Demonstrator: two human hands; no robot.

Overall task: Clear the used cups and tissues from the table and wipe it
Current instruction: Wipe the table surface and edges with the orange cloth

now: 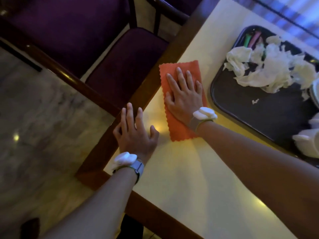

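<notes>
So, wiping step going | right hand (183,96) pressing flat on the cloth (179,134) | left hand (136,135) resting beside it on the table (189,178) edge, fingers spread | next: probably needing sweeps back toward the wrist

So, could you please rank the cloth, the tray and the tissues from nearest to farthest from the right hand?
1. Cloth, under the right hand.
2. Tray, just to its right.
3. Tissues, heaped at the tray's far end.

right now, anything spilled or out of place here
No spill shows. Crumpled tissues lie heaped in the dark tray, with one small white scrap loose on its floor. The orange cloth lies flat under the right hand.
</notes>
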